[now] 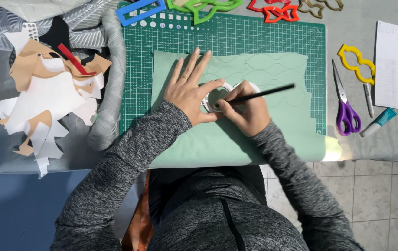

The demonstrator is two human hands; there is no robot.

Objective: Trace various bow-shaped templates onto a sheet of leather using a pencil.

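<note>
Seen from above, a pale green sheet of paper [254,135] lay on a dark green gridded cutting mat [134,83]. At the centre, the left hand [190,90] pressed flat on a white ring-shaped plastic template [227,88], fingers pointing to twelve o'clock. The right hand [247,111] gripped a thin black pencil [264,94], its tip inside the ring. At three o'clock lay purple-handled scissors [345,104]; at nine o'clock, a pile of white and tan paper scraps [45,102].

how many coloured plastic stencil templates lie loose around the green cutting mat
6: blue rectangular template, green one, red one and brown one along the top edge, yellow one at right, small red one on the scrap pile. Others may be hidden.
</note>
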